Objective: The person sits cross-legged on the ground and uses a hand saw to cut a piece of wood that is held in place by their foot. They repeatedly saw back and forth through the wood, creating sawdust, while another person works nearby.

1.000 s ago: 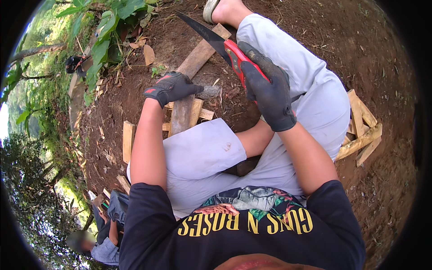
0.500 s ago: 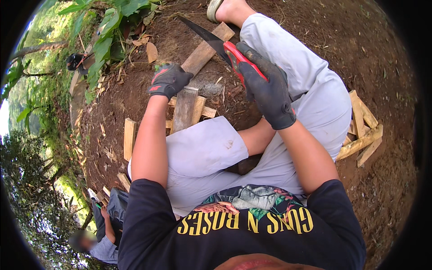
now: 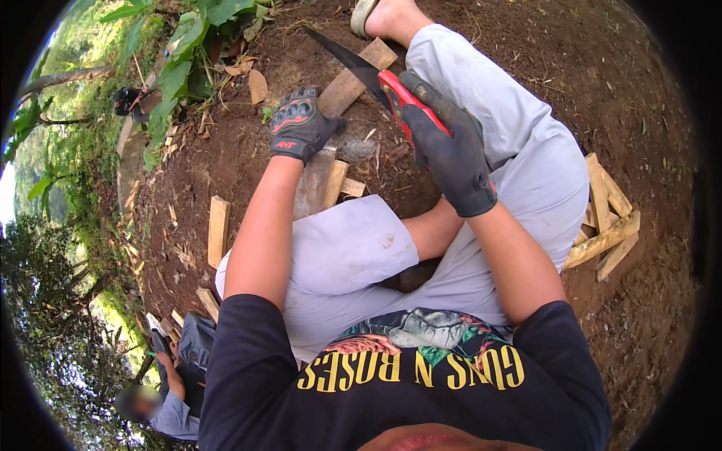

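Observation:
In my right hand (image 3: 451,146), in a dark glove, is a hand saw with a red handle (image 3: 406,101), the fingers closed round it. The saw's dark blade (image 3: 342,54) slants up and left, passing over a short wooden board (image 3: 350,92). My gloved left hand (image 3: 297,124) is at the near end of that board, thumb on the near side and fingers pointing away; it seems to grip the end, though the fingertips are partly hidden. Below this hand a weathered plank (image 3: 312,188) and a paler wood strip (image 3: 335,184) run toward my bent leg.
A wood block (image 3: 218,229) lies left of my leg. Several pale offcuts (image 3: 605,225) are piled at the right. Leafy plants (image 3: 177,79) grow at the upper left. Another person (image 3: 177,383) sits at the lower left beside more wood. Brown soil (image 3: 639,338) surrounds me.
My left hand has shifted slightly right and turned, so its knuckle guard now shows and it covers more of the board's near end. The saw has hardly moved in my right hand.

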Tool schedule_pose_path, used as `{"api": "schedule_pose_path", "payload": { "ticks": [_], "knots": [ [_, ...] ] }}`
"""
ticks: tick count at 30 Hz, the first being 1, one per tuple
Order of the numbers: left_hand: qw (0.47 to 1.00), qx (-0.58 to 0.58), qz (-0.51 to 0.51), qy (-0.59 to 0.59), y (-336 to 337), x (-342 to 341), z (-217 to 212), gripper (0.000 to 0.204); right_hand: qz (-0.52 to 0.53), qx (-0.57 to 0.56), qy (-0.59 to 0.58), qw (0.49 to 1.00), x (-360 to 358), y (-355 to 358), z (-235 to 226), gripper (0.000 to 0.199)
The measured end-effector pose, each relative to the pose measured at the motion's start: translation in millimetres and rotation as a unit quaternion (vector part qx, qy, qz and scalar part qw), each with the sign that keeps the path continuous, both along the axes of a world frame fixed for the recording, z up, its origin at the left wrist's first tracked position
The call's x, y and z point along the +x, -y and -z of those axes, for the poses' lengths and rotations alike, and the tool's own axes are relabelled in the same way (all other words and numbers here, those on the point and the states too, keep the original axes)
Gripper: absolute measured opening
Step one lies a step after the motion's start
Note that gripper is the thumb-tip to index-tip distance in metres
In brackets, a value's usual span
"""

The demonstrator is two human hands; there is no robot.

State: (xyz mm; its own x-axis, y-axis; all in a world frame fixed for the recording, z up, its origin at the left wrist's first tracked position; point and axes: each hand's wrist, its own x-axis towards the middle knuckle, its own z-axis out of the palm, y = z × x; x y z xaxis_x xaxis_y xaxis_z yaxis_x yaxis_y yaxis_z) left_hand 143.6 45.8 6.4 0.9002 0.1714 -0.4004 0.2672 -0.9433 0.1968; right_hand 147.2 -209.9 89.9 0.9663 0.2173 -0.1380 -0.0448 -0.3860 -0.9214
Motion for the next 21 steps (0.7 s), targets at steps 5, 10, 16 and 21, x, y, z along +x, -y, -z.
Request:
{"api": "schedule_pose_path", "payload": {
  "ticks": [5,10,16,21],
  "knots": [
    [0.999,-0.004,-0.027,-0.031,-2,4,3,0.084,0.015,-0.015,-0.017,1.0,0,-1,0,0.042],
    [0.999,0.028,-0.002,0.028,-7,3,9,0.074,0.039,0.014,-0.021,0.999,6,0,-6,0.044],
    [0.998,-0.024,-0.014,0.055,-24,10,-26,0.07,0.085,0.05,0.0,0.995,17,19,-1,0.045],
    [1.0,-0.002,0.01,0.026,-37,-3,-58,0.072,0.115,0.117,-0.047,0.985,28,21,-9,0.046]
  ]
}}
